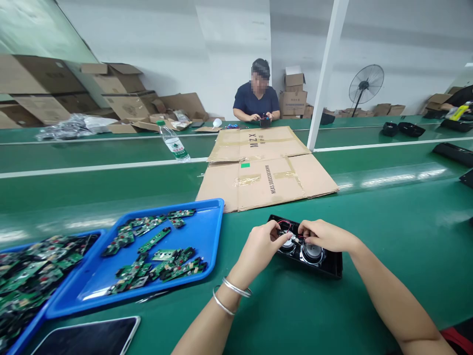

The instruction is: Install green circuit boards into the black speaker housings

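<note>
A black speaker case [334,264] lies open on the green table, with two round speaker drivers inside. The nearer driver [312,254] shows its metal back; the other is partly covered by my left hand [260,246]. Thumb and forefinger of that hand are closed on a small circuit board [295,240] above the case. My right hand [325,235] reaches in from the other side, its fingers pinched at a thin red wire [301,236]. The fingertips partly hide where wire and board meet. More red wire [284,223] curves over the case's far side.
Blue trays [212,246] of green circuit boards stand at left, near a phone [88,337]. Flattened cardboard [254,182] lies ahead, beside a water bottle [173,143]. Across the table sits a person [256,101] handling a dark object. A white post [327,74] rises right of the cardboard.
</note>
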A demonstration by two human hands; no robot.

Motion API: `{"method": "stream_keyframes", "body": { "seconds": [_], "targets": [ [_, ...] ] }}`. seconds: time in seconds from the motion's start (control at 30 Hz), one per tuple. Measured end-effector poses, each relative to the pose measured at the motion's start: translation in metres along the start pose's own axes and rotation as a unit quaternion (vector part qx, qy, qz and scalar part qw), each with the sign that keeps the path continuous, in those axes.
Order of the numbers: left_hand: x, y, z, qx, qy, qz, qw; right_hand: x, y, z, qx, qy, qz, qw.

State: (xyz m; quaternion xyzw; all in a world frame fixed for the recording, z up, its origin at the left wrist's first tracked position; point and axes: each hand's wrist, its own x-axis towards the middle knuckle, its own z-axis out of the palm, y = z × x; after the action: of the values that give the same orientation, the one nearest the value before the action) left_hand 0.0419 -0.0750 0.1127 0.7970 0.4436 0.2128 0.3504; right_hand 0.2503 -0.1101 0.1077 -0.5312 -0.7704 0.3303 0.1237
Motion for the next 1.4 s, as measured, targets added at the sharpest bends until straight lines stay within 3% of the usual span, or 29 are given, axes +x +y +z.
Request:
{"method": "stream_keyframes", "body": {
  "seconds": [0.17,0.33,0.5,0.6,0.8,1.0,1.13,1.27,1.4],
  "targets": [
    [0.0,0.006,-0.001,0.031,-0.047,-0.029,0.998,0.0,0.002,0.001,-0.043,0.015,-0.05,0.998],
    [0.002,0.0,-0.004,0.001,-0.102,-0.027,0.994,-0.003,0.002,-0.002,-0.051,0.048,-0.018,0.997],
    [0.003,-0.006,-0.016,-0.044,-0.194,-0.021,0.98,-0.006,-0.002,-0.005,-0.069,0.039,-0.025,0.997],
    [0.002,-0.005,-0.022,-0.036,-0.218,0.002,0.975,-0.01,-0.007,-0.008,-0.068,0.058,-0.018,0.996],
    [0.004,-0.007,-0.017,-0.058,-0.207,-0.003,0.977,-0.027,-0.015,-0.01,-0.106,0.033,0.002,0.994],
    [0.008,-0.016,-0.009,-0.118,-0.203,-0.055,0.97,-0.016,-0.015,0.014,-0.132,-0.023,0.064,0.989],
    [0.01,-0.018,-0.007,-0.141,-0.19,-0.067,0.969,-0.006,-0.015,0.026,-0.162,-0.016,0.077,0.984],
    [0.01,-0.016,-0.01,-0.172,-0.17,-0.068,0.968,-0.009,-0.001,0.014,-0.152,-0.009,0.063,0.986],
    [0.013,-0.021,-0.014,-0.178,-0.132,-0.072,0.973,-0.026,0.037,-0.019,-0.124,-0.002,0.107,0.987]
  ]
}}
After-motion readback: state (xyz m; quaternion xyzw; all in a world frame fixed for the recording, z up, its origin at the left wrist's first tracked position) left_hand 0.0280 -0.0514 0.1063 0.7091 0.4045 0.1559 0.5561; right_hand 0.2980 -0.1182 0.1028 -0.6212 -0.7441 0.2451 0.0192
